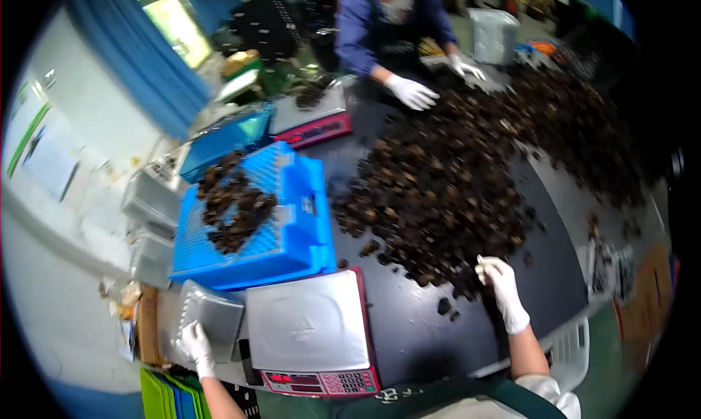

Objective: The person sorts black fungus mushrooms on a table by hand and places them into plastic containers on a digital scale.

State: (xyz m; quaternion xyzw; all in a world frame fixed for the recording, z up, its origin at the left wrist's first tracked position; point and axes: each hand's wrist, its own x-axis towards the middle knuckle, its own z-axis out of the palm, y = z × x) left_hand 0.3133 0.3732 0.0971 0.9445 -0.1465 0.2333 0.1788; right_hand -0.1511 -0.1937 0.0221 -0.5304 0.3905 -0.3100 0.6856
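My left hand [196,346], in a white glove, has its fingers closed on the edge of a clear plastic container [213,313] left of the near scale. My gloved right hand [502,287] is at the near edge of a large pile of dark brown pieces that look like dried mushrooms [438,193]. Its fingers are curled together; blur hides what is between them. Between my hands lies a red scale with a bare metal plate [307,324]. A few loose pieces [445,306] lie left of my right hand.
A blue crate [307,236] with more dark pieces on its lattice top stands behind the scale. Across the black table [394,331], another person's gloved hands [412,92] are at the pile. A second red scale [314,127] stands farther back. Clear containers [153,200] line the wall side.
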